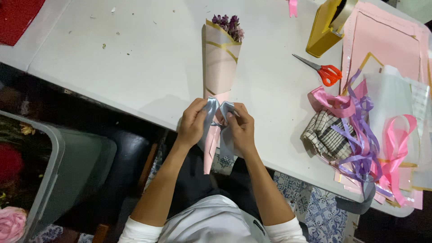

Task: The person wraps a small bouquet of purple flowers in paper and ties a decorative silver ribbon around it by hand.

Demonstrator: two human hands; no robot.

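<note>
Both hands, left hand (pixel 192 123) and right hand (pixel 241 127), pinch glossy grey ribbon (pixel 215 118) loops.

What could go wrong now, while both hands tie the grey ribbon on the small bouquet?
1. The bouquet overhangs the table edge, so a hard pull might drag it off.
2. The left hand and right hand pinch only the ribbon; its loops may slip loose.
3. Tightening could crease the pink wrapping.
</note>
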